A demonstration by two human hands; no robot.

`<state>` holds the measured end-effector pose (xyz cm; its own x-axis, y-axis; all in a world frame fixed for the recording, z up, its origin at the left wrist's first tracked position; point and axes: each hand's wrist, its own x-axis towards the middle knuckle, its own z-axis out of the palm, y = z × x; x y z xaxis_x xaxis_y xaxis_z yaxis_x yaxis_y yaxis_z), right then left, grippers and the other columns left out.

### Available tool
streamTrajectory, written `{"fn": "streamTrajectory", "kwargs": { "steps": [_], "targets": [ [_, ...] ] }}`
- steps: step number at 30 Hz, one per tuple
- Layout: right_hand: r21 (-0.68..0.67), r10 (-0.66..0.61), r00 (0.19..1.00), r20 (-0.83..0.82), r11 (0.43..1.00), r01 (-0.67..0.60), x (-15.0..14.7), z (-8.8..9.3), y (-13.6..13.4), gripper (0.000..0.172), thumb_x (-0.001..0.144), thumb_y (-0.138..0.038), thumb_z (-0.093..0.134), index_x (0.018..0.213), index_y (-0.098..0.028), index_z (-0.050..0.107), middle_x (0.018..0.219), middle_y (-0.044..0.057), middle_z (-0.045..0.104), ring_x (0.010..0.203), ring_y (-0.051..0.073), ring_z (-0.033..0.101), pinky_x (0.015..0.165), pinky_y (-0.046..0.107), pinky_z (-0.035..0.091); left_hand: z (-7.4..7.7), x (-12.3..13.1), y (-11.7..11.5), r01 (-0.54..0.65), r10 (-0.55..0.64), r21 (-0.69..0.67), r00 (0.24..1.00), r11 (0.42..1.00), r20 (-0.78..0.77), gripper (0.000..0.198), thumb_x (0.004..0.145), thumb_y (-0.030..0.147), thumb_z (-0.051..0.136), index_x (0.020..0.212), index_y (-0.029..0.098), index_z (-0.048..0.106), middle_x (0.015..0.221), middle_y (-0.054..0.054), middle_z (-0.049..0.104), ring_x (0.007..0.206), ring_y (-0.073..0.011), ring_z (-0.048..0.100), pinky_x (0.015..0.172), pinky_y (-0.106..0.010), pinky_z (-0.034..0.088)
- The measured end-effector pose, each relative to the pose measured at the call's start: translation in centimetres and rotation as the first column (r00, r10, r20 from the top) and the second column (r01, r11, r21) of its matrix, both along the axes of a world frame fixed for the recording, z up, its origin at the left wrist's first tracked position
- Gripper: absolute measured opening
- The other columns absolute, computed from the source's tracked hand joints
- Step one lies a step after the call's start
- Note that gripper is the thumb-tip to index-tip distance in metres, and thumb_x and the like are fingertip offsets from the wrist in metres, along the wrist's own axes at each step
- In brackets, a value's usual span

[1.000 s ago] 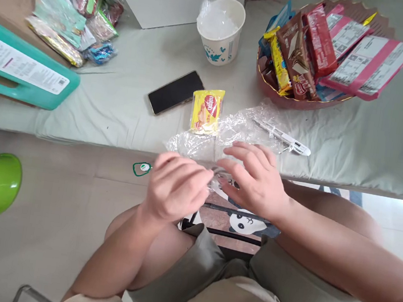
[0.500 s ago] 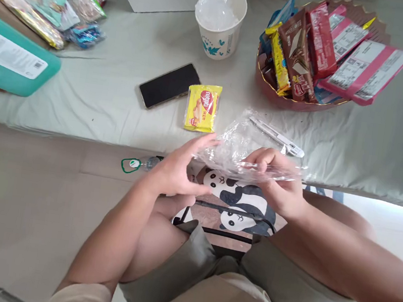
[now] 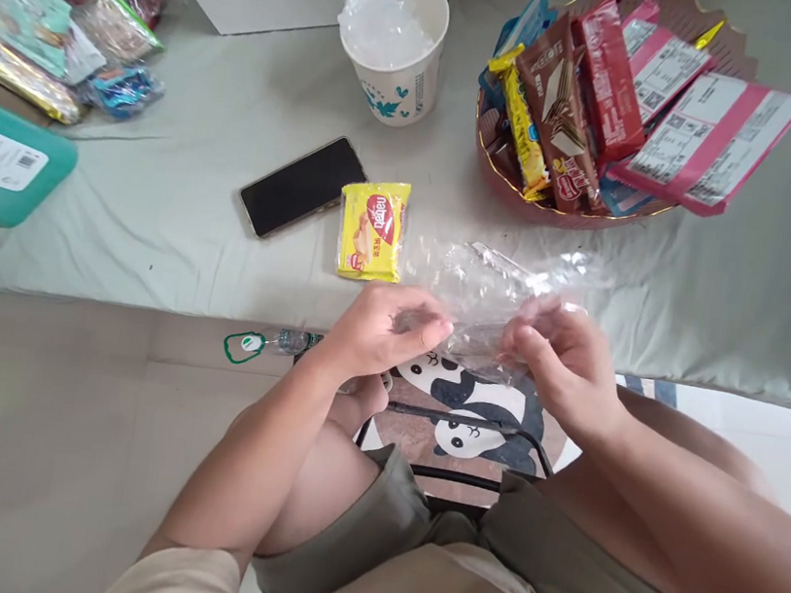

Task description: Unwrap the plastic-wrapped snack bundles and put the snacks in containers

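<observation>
A clear plastic bag [image 3: 488,295] is stretched between my two hands at the table's front edge. My left hand [image 3: 391,330] is closed on the bag's left side, thumb against the curled fingers. On the other side my right hand [image 3: 567,360] pinches the bag between thumb and fingers. A yellow snack packet [image 3: 371,231] lies just beyond my left hand. Next to that packet is a black phone [image 3: 302,187], face up. Behind the see-through film, the slim white tool is mostly obscured.
A pink scalloped basket [image 3: 483,167] of wrapped snacks stands at the back right. Left of it is a paper cup [image 3: 395,90] with crumpled plastic inside. Packaged goods [image 3: 61,4] and a teal container [image 3: 6,183] occupy the far left. A panda-printed surface [image 3: 479,436] sits below the table edge.
My left hand has gone from spread fingers to closed on the bag. The bag is now drawn out between both hands. The view has shifted slightly, moving the table items left and down.
</observation>
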<state>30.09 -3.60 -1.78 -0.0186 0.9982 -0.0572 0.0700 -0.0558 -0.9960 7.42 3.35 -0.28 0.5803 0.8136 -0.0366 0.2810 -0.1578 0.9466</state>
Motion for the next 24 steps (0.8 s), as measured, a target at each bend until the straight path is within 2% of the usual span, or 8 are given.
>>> {"fn": "streamTrajectory", "kwargs": {
  "steps": [1,2,5,8,12,15,18,24],
  "targets": [
    [-0.045,-0.047,0.998,0.036,0.998,0.049,0.2,0.1,0.1,0.018,0.097,-0.038,0.065,0.102,-0.025,0.054,0.068,-0.004,0.064,0.055,0.013,0.061,0.051,0.028,0.051,-0.1,0.1,0.0,-0.02,0.02,-0.029,1.0,0.999,-0.002,0.022,0.09,0.037,0.068,0.075,0.021,0.069,0.069,0.0,0.072,0.064,-0.0129,0.065,0.06,-0.024,0.05],
    [-0.072,-0.084,0.994,0.07,0.993,0.089,0.3,0.3,0.1,0.024,0.095,-0.034,0.067,0.111,-0.026,0.05,0.066,-0.006,0.063,0.05,0.013,0.058,0.047,0.027,0.048,-0.2,0.2,0.0,-0.047,0.047,-0.056,0.999,0.997,-0.005,0.022,0.088,0.038,0.069,0.076,0.02,0.069,0.07,0.0,0.071,0.065,-0.0131,0.066,0.06,-0.024,0.05],
    [-0.063,-0.135,0.974,0.184,0.987,0.149,0.7,0.7,0.2,0.053,0.088,-0.026,0.071,0.131,-0.027,0.04,0.062,-0.009,0.062,0.047,0.014,0.055,0.044,0.027,0.045,-0.8,0.2,0.2,-0.169,0.172,-0.131,0.985,0.977,0.013,0.022,0.082,0.039,0.075,0.078,0.02,0.064,0.067,0.001,0.066,0.059,-0.0114,0.061,0.054,-0.021,0.046],
    [-0.052,-0.128,0.957,0.262,0.988,0.146,0.8,1.0,0.1,0.074,0.086,-0.02,0.069,0.149,-0.025,0.03,0.061,-0.009,0.061,0.048,0.015,0.056,0.047,0.03,0.047,-0.9,0.1,0.5,-0.242,0.257,-0.184,0.965,0.953,0.06,0.026,0.08,0.036,0.074,0.071,0.02,0.056,0.056,0.004,0.054,0.048,-0.0077,0.047,0.046,-0.02,0.036],
    [-0.016,-0.086,0.929,0.361,0.995,0.099,0.9,0.9,-0.4,0.093,0.086,-0.018,0.068,0.164,-0.023,0.017,0.063,-0.007,0.064,0.052,0.018,0.062,0.05,0.033,0.052,-0.5,-0.3,0.8,-0.258,0.276,-0.206,0.959,0.944,0.066,0.025,0.077,0.033,0.075,0.067,0.021,0.056,0.051,0.006,0.048,0.043,-0.0063,0.038,0.041,-0.021,0.028],
    [0.031,-0.035,0.906,0.422,0.999,0.024,1.1,0.6,-0.7,0.098,0.087,-0.02,0.07,0.168,-0.026,0.015,0.064,-0.005,0.066,0.051,0.018,0.064,0.051,0.033,0.052,-0.1,-0.9,1.0,-0.225,0.233,-0.253,0.972,0.941,0.001,0.023,0.076,0.034,0.074,0.067,0.021,0.057,0.048,0.007,0.047,0.041,-0.0068,0.037,0.04,-0.022,0.027],
    [0.05,0.005,0.879,0.477,0.998,-0.033,1.2,0.5,-0.8,0.099,0.087,-0.02,0.069,0.169,-0.025,0.014,0.063,-0.005,0.069,0.047,0.017,0.062,0.049,0.033,0.051,0.1,-1.4,0.8,-0.198,0.163,-0.27,0.976,0.942,-0.144,0.027,0.078,0.038,0.07,0.062,0.021,0.056,0.047,0.006,0.047,0.042,-0.008,0.039,0.041,-0.024,0.029],
    [0.067,0.052,0.795,0.605,0.991,-0.116,0.5,-0.7,-1.1,0.096,0.086,-0.019,0.062,0.169,-0.016,0.014,0.055,-0.007,0.067,0.042,0.018,0.059,0.045,0.031,0.044,0.0,-1.4,0.0,-0.203,0.138,-0.116,0.9,0.972,-0.414,0.039,0.082,0.039,0.062,0.053,0.021,0.043,0.047,0.005,0.046,0.047,-0.0082,0.038,0.048,-0.025,0.028]
  ]
}}
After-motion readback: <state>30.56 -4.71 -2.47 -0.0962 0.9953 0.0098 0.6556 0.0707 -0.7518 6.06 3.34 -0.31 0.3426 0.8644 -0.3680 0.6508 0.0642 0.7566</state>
